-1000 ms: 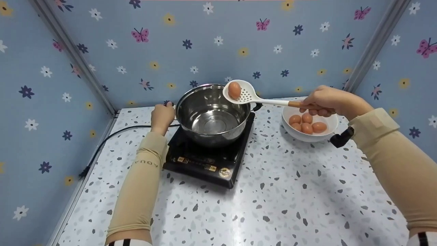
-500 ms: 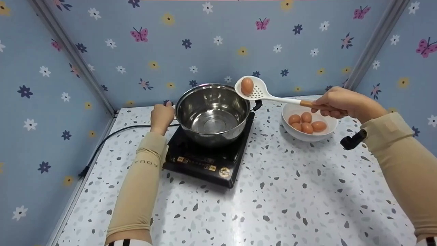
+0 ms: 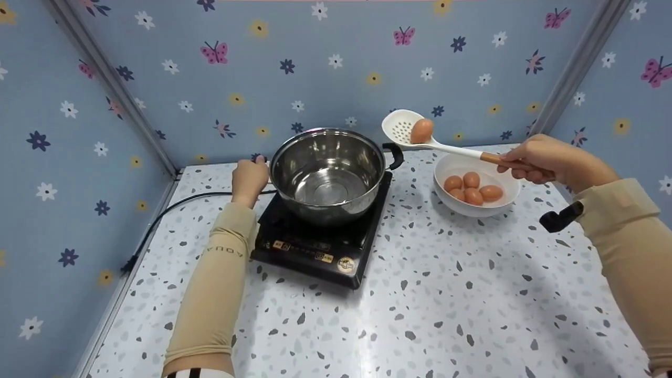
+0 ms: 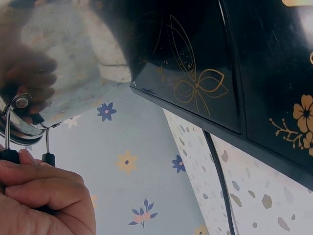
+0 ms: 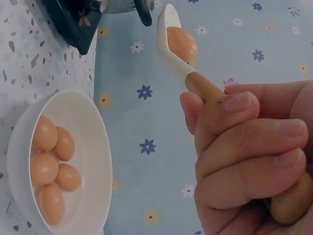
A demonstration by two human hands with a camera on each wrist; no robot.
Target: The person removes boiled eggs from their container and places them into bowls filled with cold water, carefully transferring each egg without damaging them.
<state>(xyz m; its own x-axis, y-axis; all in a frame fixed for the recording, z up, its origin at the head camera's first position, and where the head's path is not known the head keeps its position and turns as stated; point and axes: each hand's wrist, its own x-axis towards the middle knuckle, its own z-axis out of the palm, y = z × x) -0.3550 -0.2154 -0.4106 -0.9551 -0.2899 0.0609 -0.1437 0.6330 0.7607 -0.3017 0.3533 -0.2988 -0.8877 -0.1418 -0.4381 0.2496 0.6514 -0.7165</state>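
My right hand grips the wooden handle of a white slotted spoon. A single brown egg rests in the spoon's bowl, at the end near the handle. The spoon is raised at the back, to the right of the steel pot. My left hand has its fingers curled round the pot's left black handle. Nothing lies inside the pot. Below my right hand stands a white bowl with several brown eggs in it.
The pot stands on a black induction cooker, whose black cord runs off to the left. The pot's right handle sticks out toward the spoon. Flower-patterned panels enclose the speckled table at the back and both sides.
My right hand has moved right, carrying the spoon away from above the pot's right rim. The egg has rolled from the spoon's far end toward its handle. My left hand has stayed put.
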